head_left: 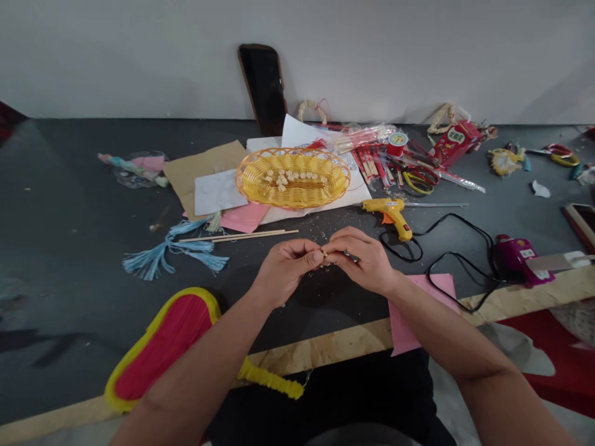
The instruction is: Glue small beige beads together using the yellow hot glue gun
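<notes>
My left hand [289,267] and my right hand [361,259] meet at the middle of the dark table, fingertips pinched together around a small pale piece [325,255], mostly hidden by the fingers. Beyond them sits a yellow woven basket [292,199] with a row of small cream-coloured pieces [282,181] inside. Pale crumbs lie scattered between the basket and my hands. To the right rests a yellow glue gun [390,212]. Thin wooden sticks [246,235] lie just left of and beyond my left hand.
A red and yellow fan [171,341] lies under my left forearm; a blue tassel [158,257] is at left. A black cable [469,263] loops toward a purple item [515,257]. Scissors [421,181] and packets lie behind. A phone [264,87] leans on the wall.
</notes>
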The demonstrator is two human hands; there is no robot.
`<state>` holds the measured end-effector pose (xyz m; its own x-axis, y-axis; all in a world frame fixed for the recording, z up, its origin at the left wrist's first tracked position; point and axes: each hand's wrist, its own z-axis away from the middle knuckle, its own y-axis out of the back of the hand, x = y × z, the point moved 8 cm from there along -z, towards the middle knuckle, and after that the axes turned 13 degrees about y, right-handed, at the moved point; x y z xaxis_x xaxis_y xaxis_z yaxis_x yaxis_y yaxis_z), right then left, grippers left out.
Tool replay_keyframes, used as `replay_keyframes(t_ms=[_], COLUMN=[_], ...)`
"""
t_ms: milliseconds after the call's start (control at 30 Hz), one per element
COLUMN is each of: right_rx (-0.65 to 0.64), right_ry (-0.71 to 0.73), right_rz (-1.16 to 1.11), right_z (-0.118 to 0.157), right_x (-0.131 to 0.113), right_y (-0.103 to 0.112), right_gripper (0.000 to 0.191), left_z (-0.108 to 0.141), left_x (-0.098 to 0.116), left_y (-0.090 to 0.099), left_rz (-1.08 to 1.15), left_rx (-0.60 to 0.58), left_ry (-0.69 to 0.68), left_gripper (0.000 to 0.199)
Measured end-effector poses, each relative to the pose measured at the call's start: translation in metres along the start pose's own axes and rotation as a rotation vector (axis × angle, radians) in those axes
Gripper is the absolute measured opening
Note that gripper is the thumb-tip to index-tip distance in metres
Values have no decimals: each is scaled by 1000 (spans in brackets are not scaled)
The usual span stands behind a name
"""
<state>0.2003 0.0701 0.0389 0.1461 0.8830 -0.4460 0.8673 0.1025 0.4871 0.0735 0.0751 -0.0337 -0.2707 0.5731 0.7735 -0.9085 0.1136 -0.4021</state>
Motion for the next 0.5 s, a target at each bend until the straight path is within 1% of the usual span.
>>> replay_keyframes(t_ms=[133,233,367,500], right_rx=[-16,-19,-3,25], right_ry=[-17,-42,-40,-33], right_rz=[-70,-79,-70,-63], right_z=[-1,-2,-2,-3], right_x=[-1,1,1,0], right_y=[0,1,2,3], right_gripper=[16,19,14,10], left_z=[0,1,1,0], left_x=[2,4,2,1], left_y=[-2,-3,-2,1], left_rz=[25,25,13,10], left_rx=[-10,-19,-25,1], left_ry=[2,-14,-4,3], left_gripper=[32,31,30,32])
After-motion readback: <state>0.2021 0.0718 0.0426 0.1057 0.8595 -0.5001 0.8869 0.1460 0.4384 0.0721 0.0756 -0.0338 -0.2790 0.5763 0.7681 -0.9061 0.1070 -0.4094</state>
